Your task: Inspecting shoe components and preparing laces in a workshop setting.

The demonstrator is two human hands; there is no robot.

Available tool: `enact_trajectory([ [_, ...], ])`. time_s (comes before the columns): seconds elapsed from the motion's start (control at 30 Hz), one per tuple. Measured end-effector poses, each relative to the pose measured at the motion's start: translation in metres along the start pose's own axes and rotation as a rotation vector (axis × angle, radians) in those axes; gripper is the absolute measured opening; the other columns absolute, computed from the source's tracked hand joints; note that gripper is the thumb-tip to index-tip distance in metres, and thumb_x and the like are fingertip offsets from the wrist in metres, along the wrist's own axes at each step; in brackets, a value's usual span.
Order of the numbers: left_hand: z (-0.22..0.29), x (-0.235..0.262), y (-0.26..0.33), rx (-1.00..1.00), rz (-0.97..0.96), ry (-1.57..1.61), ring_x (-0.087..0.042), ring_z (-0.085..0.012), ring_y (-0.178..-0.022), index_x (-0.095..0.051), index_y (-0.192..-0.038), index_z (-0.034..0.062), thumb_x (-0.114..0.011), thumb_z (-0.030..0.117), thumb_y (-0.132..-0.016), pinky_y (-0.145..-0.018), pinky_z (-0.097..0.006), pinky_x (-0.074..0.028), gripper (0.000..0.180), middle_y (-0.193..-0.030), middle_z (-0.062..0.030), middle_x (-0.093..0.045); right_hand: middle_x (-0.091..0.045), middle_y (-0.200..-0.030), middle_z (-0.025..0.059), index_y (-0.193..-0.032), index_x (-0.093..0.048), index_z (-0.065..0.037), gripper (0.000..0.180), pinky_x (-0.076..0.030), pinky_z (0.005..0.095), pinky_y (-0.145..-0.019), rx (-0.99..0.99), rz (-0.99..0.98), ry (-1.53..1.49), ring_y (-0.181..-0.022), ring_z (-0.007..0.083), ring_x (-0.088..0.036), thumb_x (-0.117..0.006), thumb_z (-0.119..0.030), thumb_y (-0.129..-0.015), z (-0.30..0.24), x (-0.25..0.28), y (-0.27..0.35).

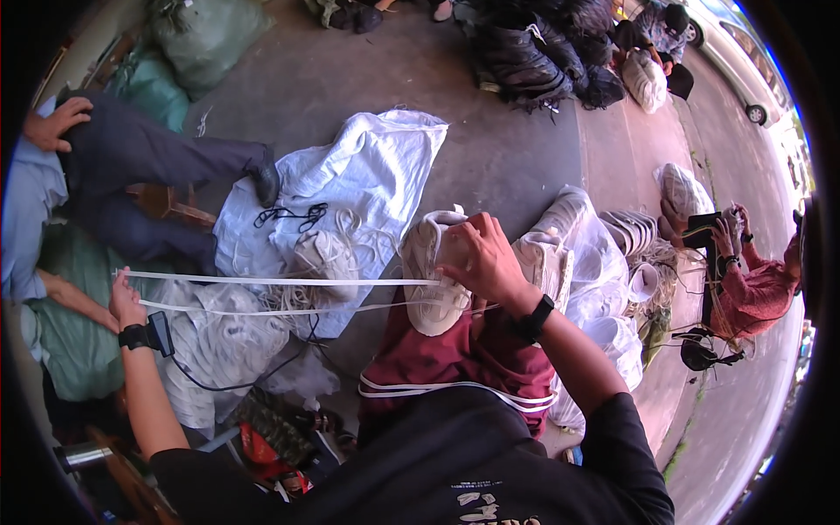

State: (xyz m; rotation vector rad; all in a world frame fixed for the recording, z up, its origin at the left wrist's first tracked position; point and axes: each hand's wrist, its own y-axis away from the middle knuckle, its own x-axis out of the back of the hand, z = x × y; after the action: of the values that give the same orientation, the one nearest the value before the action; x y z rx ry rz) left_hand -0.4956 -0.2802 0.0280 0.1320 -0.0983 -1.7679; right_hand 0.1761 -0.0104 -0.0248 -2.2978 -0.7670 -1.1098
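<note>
A cream-white shoe point(435, 315) rests on my lap over maroon trousers, its toe toward me. Far out to the left, my left hand point(128, 304) is closed on a white shoelace point(289, 282). Two strands of it run taut from that hand to the front of the shoe. My right hand point(490, 262) bends over the shoe, thumb and fingers pinched at the lacing; I cannot make out exactly what lies between the fingertips. More white laces point(455, 391) lie across my thighs.
White shoes in clear plastic point(604, 306) stand on my right. A white sack point(376, 166) with loose laces spreads on the floor ahead. Bundled white shoes point(214, 332) sit at left, near a seated person's leg point(175, 157). A person in red point(761, 293) works far right.
</note>
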Motion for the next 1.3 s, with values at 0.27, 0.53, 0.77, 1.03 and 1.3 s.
enact_trajectory([
  [0.27, 0.012, -0.013, 0.016, -0.013, 0.032, -0.018, -0.030, -0.0028, -0.049, -0.065, -0.101, 0.0071, -0.063, 0.021, -0.090, -0.040, -0.019, -0.024, 0.018, -0.083, 0.0069, -0.059, -0.033, -0.148, 0.0163, -0.127, -0.054, -0.008, 0.061, -0.019, 0.0496, -0.116, 0.188, -0.100, -0.069, -0.142, 0.0351, -0.021, -0.076, -0.024, -0.072, 0.003, -0.001, -0.021],
  [0.53, 0.016, -0.026, 0.015, -0.042, -0.013, -0.036, -0.030, -0.0023, -0.049, -0.061, -0.103, 0.0081, -0.062, 0.020, -0.091, -0.040, -0.019, -0.024, 0.017, -0.096, 0.0039, -0.065, -0.055, -0.132, 0.0053, -0.093, -0.074, -0.016, 0.018, -0.008, 0.0555, -0.117, 0.493, -0.406, 0.020, -0.144, 0.0303, -0.020, -0.071, -0.017, -0.075, -0.003, -0.005, -0.040],
  [0.77, 0.020, -0.024, 0.009, -0.054, -0.036, -0.037, -0.029, -0.0024, -0.050, -0.061, -0.102, 0.0087, -0.063, 0.020, -0.090, -0.041, -0.019, -0.024, 0.016, -0.101, 0.0020, -0.065, -0.067, -0.103, -0.0060, -0.082, -0.073, -0.018, 0.009, -0.030, 0.0467, -0.105, 0.605, -0.345, -0.117, -0.119, 0.0208, -0.049, -0.070, -0.017, -0.074, 0.006, -0.021, -0.043],
  [1.03, 0.014, 0.006, -0.063, -0.066, 0.076, -0.052, -0.030, -0.0029, -0.055, -0.068, -0.098, 0.0111, -0.065, 0.021, -0.089, -0.046, -0.020, -0.024, 0.014, -0.093, 0.0075, -0.062, -0.066, -0.099, -0.0071, -0.085, -0.074, -0.021, 0.011, -0.030, 0.0394, -0.099, 0.358, -0.304, -0.057, -0.112, 0.0184, -0.050, -0.072, -0.024, -0.075, 0.002, -0.036, -0.038],
  [1.3, 0.046, -0.037, -0.046, -0.152, 0.130, -0.088, -0.034, -0.0031, -0.063, -0.068, -0.102, 0.0155, -0.062, 0.025, -0.091, -0.054, -0.019, -0.025, 0.016, -0.093, 0.0096, -0.057, -0.065, -0.105, -0.0072, -0.082, -0.076, -0.022, 0.010, -0.028, 0.0407, -0.103, 0.509, -0.452, -0.158, -0.118, 0.0208, -0.046, -0.074, -0.024, -0.073, 0.023, -0.026, -0.043],
])
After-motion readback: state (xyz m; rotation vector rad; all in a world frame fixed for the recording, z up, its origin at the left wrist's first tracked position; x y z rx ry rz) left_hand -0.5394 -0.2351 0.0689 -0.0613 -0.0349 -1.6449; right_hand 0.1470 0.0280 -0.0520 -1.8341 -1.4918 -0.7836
